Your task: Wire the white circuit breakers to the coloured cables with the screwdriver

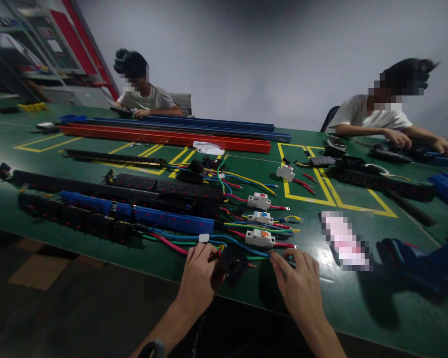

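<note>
My left hand is closed around a black socket module with wires attached, just above the front edge of the green table. My right hand pinches the end of a blue wire to the right of the module. Coloured wires run left from there to a black socket strip lying on the table. Beyond my hands lie a white circuit breaker with an orange switch, one with a blue switch and one with a red switch, each with wires.
Blue strip housing and black socket strips lie to the left. Red and blue channels stretch across the back. A blurred flat object and dark blue items lie right. Two people work across the table.
</note>
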Demonstrator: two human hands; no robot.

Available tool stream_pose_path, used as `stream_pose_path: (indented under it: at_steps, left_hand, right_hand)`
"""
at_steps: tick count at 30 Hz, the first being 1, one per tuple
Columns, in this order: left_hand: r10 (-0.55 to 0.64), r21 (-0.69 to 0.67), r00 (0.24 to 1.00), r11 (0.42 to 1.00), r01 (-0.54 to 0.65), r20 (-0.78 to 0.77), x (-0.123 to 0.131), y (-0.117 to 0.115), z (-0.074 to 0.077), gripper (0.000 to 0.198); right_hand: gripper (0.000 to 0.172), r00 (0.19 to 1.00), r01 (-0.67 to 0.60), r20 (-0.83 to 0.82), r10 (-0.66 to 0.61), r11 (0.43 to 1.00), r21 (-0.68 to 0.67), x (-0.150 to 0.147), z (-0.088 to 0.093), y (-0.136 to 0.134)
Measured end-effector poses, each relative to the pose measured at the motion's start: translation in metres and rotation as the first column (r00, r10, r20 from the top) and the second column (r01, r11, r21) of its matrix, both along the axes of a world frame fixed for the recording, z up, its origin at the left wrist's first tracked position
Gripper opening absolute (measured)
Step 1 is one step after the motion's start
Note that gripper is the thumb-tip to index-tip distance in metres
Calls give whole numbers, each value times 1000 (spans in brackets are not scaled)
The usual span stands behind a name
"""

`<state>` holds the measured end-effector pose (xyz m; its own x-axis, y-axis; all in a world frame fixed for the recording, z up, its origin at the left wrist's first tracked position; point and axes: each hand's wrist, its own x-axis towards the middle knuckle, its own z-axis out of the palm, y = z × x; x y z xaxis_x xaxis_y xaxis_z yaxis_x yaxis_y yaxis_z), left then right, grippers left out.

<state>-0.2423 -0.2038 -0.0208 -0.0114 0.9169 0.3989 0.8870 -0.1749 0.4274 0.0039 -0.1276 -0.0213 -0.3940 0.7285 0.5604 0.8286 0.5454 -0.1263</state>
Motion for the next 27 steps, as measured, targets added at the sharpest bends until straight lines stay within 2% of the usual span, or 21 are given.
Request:
stream_pose_path:
  at_steps: [3,7,12,17,21,23,27]
  left_hand:
    - [32,-2,999,999,-32,-2,4,-3,2,13]
    - [48,15,999,999,-48,-2,5,-5,0,20]
    - [74,29,997,997,-75,14,2,-6,-2,16]
    - [92,43,996,995,-92,15,-4,-12,5,20]
    - [129,18,991,991,-129,-38,-23,-19,11,21]
    - [155,63,984,987,-150,-85,-37,-22,12,21]
    - [289,174,953,947,-270,-93,-66,-23,18,19]
  right_hand:
    - [18,1000,-16,1,16,1000,-21,0,1,2]
    - [15,996,-47,-78,47,999,-2,2,0,4]
    - [12,993,-62,-101,56,996,-56,3,2,0]
    - [14,992,-66,-116,58,996,-63,4,2,-2]
    - [15,988,-76,-138,68,996,-53,6,2,-4]
    - [15,986,-89,-147,81,995,-52,7,3,-4]
    - [14,975,-154,-166,146,987,-40,6,7,-4]
